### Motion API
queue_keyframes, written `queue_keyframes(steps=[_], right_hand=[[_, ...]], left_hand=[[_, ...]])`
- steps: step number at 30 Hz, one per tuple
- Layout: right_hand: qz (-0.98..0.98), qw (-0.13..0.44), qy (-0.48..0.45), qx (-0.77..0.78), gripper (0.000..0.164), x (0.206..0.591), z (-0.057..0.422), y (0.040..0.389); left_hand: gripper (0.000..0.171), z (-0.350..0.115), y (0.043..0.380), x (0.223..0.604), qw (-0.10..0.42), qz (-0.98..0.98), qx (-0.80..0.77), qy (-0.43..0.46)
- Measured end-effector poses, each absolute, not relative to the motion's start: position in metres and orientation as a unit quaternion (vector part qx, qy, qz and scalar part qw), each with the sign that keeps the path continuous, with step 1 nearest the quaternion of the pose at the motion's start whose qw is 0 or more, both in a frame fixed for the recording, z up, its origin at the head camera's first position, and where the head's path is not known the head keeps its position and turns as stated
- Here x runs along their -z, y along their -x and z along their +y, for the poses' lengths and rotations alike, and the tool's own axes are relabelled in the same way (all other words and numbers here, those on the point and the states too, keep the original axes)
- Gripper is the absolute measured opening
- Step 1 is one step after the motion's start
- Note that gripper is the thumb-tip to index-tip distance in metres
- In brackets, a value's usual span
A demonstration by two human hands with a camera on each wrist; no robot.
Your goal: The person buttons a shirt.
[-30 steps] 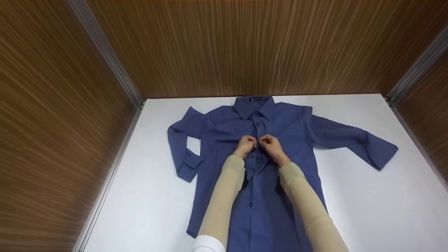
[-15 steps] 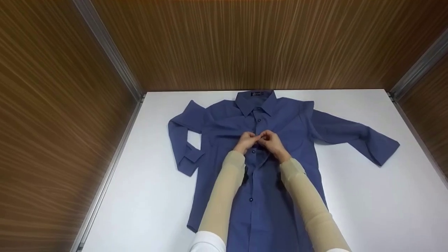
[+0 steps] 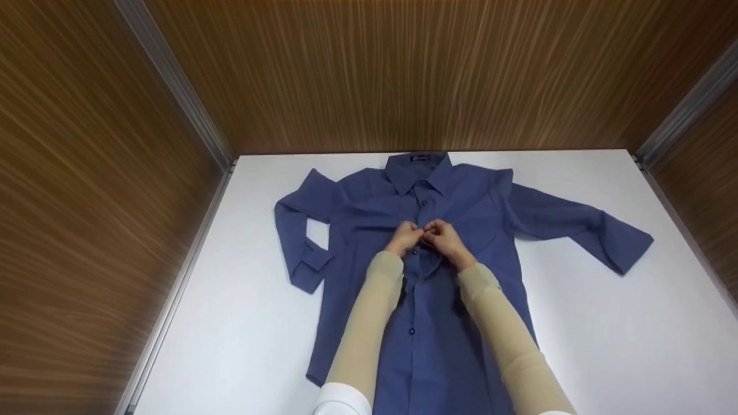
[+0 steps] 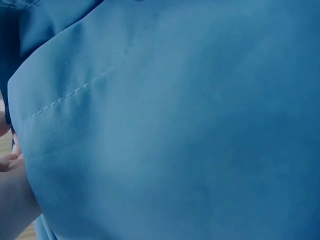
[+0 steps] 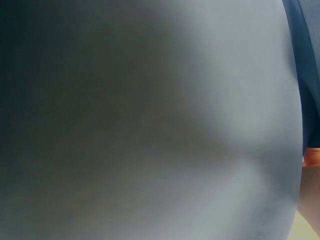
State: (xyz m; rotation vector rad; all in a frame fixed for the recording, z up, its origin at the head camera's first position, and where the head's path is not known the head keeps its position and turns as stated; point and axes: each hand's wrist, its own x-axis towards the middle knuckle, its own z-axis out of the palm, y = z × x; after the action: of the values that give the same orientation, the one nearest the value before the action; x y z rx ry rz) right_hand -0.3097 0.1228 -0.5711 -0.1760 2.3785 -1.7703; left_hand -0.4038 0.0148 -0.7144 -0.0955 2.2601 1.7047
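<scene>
A dark blue long-sleeved shirt (image 3: 360,242) lies front up, its collar (image 3: 398,176) at the far side. At mid-chest my left hand (image 3: 405,238) pinches the front placket. My right hand (image 3: 448,241) pinches the cloth just beside it, the fingertips of both nearly meeting. What sits between the fingertips is too small to make out. Dark buttons show above the hands (image 3: 424,203) and below them (image 3: 415,252). Close-up shirt cloth (image 4: 150,130) fills most of the left wrist view, and blurred cloth covers most of the right wrist view.
The shirt lies on a white table (image 3: 242,323). One sleeve (image 3: 293,230) is bent at the left; the other sleeve (image 3: 576,222) stretches to the right. Wood-grain panels (image 3: 403,75) stand behind and at both sides, with metal strips (image 3: 179,86) at the corners.
Half a second ago the left fingers reached over to the right fingertips; now they are drawn slightly back to the left. Both hands stay at the same spot on the placket. The head view shifts slightly.
</scene>
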Motion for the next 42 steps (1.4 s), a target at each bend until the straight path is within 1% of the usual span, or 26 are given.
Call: queue_keyframes(steps=[3, 6, 9, 10, 13, 14, 15, 17, 18, 20, 21, 22, 24, 25, 26, 28, 29, 30, 31, 34, 35, 36, 37, 39, 42], right_hand=[[0.805, 0.087, 0.049, 0.585, 0.011, 0.568, 0.122, 0.309], [0.823, 0.086, 0.049, 0.56, 0.012, 0.565, 0.121, 0.309], [0.844, 0.074, 0.048, 0.529, 0.012, 0.564, 0.12, 0.308], [0.85, 0.069, 0.046, 0.52, 0.011, 0.563, 0.12, 0.307], [0.863, 0.047, 0.047, 0.5, 0.01, 0.562, 0.12, 0.306], [0.867, 0.041, 0.046, 0.494, 0.01, 0.561, 0.12, 0.306], [0.871, 0.035, 0.044, 0.488, 0.01, 0.561, 0.12, 0.306], [0.876, 0.026, 0.04, 0.48, 0.009, 0.559, 0.119, 0.307], [0.878, 0.022, 0.041, 0.477, 0.009, 0.558, 0.119, 0.307], [0.87, 0.029, 0.03, 0.492, 0.01, 0.549, 0.118, 0.305], [0.868, 0.032, 0.024, 0.495, 0.011, 0.548, 0.118, 0.305], [0.866, 0.029, 0.013, 0.498, 0.011, 0.548, 0.117, 0.306], [0.856, 0.039, -0.016, 0.515, 0.011, 0.547, 0.117, 0.309], [0.841, 0.05, -0.022, 0.539, 0.011, 0.547, 0.117, 0.309], [0.829, 0.06, -0.033, 0.555, 0.01, 0.547, 0.117, 0.309], [0.794, 0.067, -0.032, 0.603, 0.008, 0.57, 0.123, 0.324], [0.779, 0.084, -0.044, 0.619, 0.008, 0.58, 0.127, 0.331], [0.761, 0.091, -0.038, 0.641, 0.007, 0.598, 0.132, 0.342], [0.75, 0.107, -0.042, 0.652, 0.008, 0.609, 0.136, 0.351], [0.757, 0.138, -0.074, 0.634, 0.016, 0.648, 0.145, 0.382], [0.759, 0.152, -0.072, 0.63, 0.019, 0.651, 0.146, 0.385], [0.746, 0.154, -0.05, 0.646, 0.023, 0.657, 0.148, 0.388], [0.745, 0.163, -0.048, 0.645, 0.024, 0.655, 0.148, 0.387], [0.733, 0.181, -0.051, 0.654, 0.026, 0.653, 0.149, 0.386], [0.686, 0.195, -0.03, 0.7, 0.026, 0.663, 0.152, 0.39]], left_hand=[[0.03, 0.017, 0.399, 0.705, 0.158, 0.803, -0.572, 0.059], [0.032, 0.017, 0.387, 0.684, 0.142, 0.808, -0.569, 0.049], [0.034, 0.015, 0.372, 0.656, 0.146, 0.807, -0.569, 0.053], [0.034, 0.014, 0.369, 0.653, 0.138, 0.804, -0.577, 0.041], [0.034, 0.015, 0.361, 0.634, 0.141, 0.809, -0.565, 0.077], [0.031, 0.016, 0.362, 0.637, 0.136, 0.806, -0.569, 0.084], [0.026, 0.017, 0.366, 0.645, 0.12, 0.803, -0.578, 0.078], [0.016, 0.019, 0.378, 0.663, 0.109, 0.795, -0.59, 0.091], [0.016, 0.019, 0.387, 0.679, 0.101, 0.787, -0.602, 0.088], [0.027, 0.021, 0.417, 0.732, 0.073, 0.779, -0.619, 0.064], [0.029, 0.021, 0.425, 0.745, 0.062, 0.774, -0.628, 0.051], [0.031, 0.022, 0.43, 0.753, 0.062, 0.771, -0.631, 0.052], [0.029, 0.022, 0.432, 0.757, 0.036, 0.767, -0.64, 0.024], [0.028, 0.022, 0.428, 0.752, 0.034, 0.766, -0.641, 0.019], [0.027, 0.022, 0.417, 0.733, 0.027, 0.764, -0.644, 0.011], [0.027, 0.022, 0.4, 0.706, 0.007, 0.761, -0.649, -0.007], [0.028, 0.022, 0.396, 0.7, -0.006, 0.757, -0.653, -0.021], [0.028, 0.022, 0.394, 0.696, -0.01, 0.758, -0.652, -0.024], [0.027, 0.022, 0.392, 0.691, -0.002, 0.758, -0.652, -0.021], [0.029, 0.024, 0.398, 0.699, -0.008, 0.755, -0.655, -0.024], [0.029, 0.025, 0.401, 0.702, -0.004, 0.759, -0.651, -0.015], [0.029, 0.026, 0.402, 0.702, 0.007, 0.762, -0.648, -0.004], [0.027, 0.026, 0.403, 0.703, 0.016, 0.765, -0.644, 0.008], [0.031, 0.026, 0.404, 0.708, -0.009, 0.76, -0.65, -0.01], [0.03, 0.025, 0.4, 0.7, -0.018, 0.763, -0.646, -0.016]])
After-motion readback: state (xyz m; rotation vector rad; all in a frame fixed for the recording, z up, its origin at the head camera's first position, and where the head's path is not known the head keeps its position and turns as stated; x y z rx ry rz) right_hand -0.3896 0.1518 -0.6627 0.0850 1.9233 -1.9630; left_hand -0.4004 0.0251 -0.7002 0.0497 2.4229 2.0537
